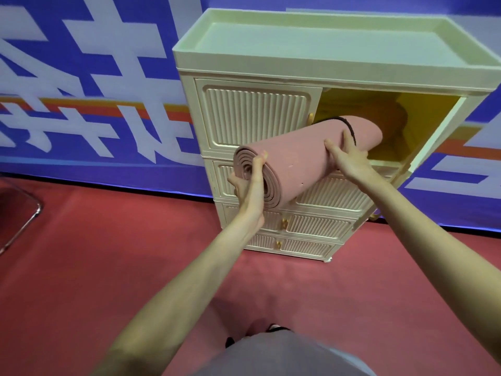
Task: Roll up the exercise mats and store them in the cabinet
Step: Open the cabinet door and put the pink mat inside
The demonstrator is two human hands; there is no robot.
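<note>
There is 1 rolled pink mat in 2 hands, 1 left hand and 1 right hand. 1 cream cabinet stands there with 1 open compartment and 1 dark strap.

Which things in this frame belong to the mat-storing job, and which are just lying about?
Part of the job:
- rolled pink mat, far end entering the open compartment
- cabinet, upper right door open
- left hand on the mat's near end
- right hand gripping the mat's middle

Just there:
- metal frame on the red floor
- blue banner
</note>
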